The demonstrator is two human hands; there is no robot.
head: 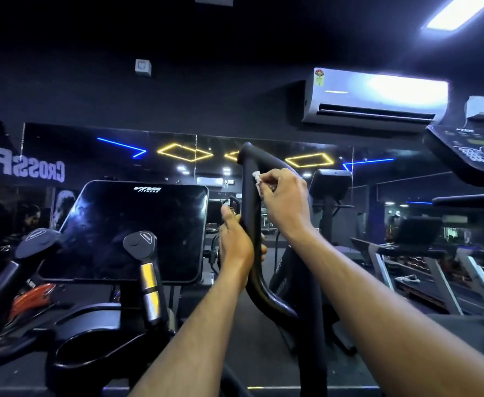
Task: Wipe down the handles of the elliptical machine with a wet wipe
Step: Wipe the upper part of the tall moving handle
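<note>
- Handle (249,213): black curved bar of the elliptical machine, standing near-upright at frame centre, bending at its lower end toward the machine's frame.
- Left hand (235,239): grip wrapped round the middle of the handle, thumb lying up along the bar, fingers curled behind it.
- Right hand (285,196): higher on the handle, fingers bent, grip pinching a small white wipe (257,179) between thumb and fingertips.
- Wipe: bunched small, pressed to the right side of the handle just below its top end; most of it hidden inside the grip.
- The two hands sit apart on the same bar, right above left.
- Screen (126,230): dark console panel left of the handle, tilted back.
- Two short inner grips with silver bands (149,279) in front of the screen.
- Air conditioner (375,96) on the wall, upper right; mirror behind with reflected yellow and blue lights.
</note>
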